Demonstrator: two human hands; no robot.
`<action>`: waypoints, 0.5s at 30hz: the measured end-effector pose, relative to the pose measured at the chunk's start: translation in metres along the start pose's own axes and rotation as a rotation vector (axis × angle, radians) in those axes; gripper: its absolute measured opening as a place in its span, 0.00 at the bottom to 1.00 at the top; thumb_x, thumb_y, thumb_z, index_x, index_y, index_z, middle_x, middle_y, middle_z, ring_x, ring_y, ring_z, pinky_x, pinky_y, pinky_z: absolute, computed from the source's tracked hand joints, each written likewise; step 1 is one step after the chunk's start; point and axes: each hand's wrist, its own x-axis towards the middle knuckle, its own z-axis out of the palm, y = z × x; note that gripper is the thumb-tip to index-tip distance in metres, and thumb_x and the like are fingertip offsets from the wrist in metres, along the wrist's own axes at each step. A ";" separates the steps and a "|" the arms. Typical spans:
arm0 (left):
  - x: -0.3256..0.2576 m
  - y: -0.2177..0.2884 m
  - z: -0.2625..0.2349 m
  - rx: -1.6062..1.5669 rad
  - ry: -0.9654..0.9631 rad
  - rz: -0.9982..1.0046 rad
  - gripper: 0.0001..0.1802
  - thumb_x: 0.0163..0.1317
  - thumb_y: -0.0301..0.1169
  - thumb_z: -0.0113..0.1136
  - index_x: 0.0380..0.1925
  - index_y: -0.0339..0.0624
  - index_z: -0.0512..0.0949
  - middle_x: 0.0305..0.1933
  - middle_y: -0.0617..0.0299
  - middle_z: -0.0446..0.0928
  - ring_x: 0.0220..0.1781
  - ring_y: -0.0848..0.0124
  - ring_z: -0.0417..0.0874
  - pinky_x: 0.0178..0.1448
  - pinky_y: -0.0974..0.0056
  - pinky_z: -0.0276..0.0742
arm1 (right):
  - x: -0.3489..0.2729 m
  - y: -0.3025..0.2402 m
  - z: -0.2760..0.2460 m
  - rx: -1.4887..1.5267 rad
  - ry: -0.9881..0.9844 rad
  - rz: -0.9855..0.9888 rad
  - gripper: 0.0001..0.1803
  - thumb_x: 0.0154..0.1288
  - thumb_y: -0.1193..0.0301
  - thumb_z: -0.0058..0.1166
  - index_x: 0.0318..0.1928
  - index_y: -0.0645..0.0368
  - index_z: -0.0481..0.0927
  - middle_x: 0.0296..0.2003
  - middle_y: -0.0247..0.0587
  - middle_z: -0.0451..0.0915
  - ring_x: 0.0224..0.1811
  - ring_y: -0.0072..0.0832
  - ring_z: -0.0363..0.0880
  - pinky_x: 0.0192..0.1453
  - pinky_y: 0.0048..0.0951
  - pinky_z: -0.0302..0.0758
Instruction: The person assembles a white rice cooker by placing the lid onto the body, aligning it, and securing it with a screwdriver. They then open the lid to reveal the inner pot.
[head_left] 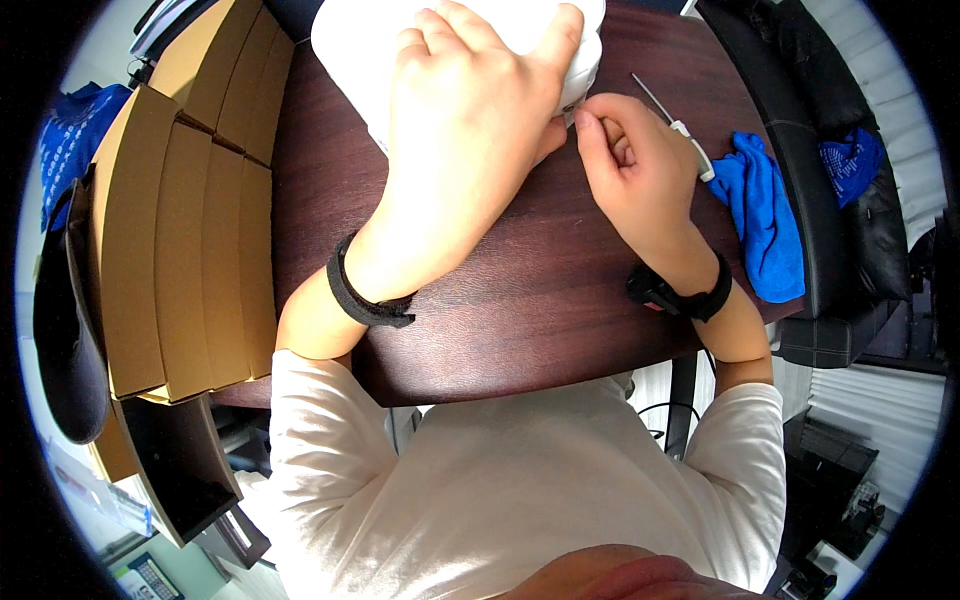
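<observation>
A: Counts?

B: I had one white object, one thin-shafted tool with a white handle and one blue cloth on the tabletop. A second blue cloth lay on the black seat to the right. Two black wristbands, one per arm.

A: Containers?

B: Cardboard boxes stood packed along the left side, several; I couldn't fix the number. Their contents were hidden from me.

A: Where was the white object, and which way did it point?

B: Far side of the tabletop, under the left hand. My view cut off its far end, so I couldn't call its long axis. A rounded side faced right. The tool sat right of it, slanted, shaft tip away and leftward, handle end close to the cloth.

A: Fingers?

B: Left: spread wide over the white object. Right hand: curled, tips narrow, at its near right edge. Whether they pinched anything, I couldn't tell.
</observation>
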 end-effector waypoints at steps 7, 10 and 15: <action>0.000 0.000 0.000 0.007 -0.021 0.003 0.44 0.39 0.51 0.76 0.63 0.72 0.72 0.33 0.55 0.75 0.36 0.60 0.85 0.38 0.61 0.81 | 0.000 0.003 0.002 -0.095 0.041 -0.197 0.09 0.57 0.73 0.67 0.37 0.55 0.80 0.25 0.35 0.79 0.23 0.32 0.80 0.26 0.30 0.75; 0.000 0.000 0.000 0.015 -0.014 0.004 0.44 0.39 0.51 0.76 0.63 0.72 0.72 0.33 0.55 0.75 0.36 0.60 0.85 0.38 0.61 0.81 | 0.000 0.004 0.004 -0.095 0.050 -0.210 0.09 0.57 0.73 0.66 0.37 0.55 0.80 0.25 0.35 0.79 0.24 0.33 0.81 0.27 0.30 0.75; 0.000 0.000 0.001 0.020 -0.004 0.009 0.44 0.40 0.50 0.75 0.63 0.72 0.73 0.33 0.54 0.76 0.37 0.59 0.85 0.39 0.61 0.82 | 0.001 0.003 0.008 -0.097 0.090 -0.194 0.08 0.58 0.72 0.66 0.36 0.55 0.79 0.25 0.37 0.80 0.24 0.35 0.81 0.27 0.32 0.76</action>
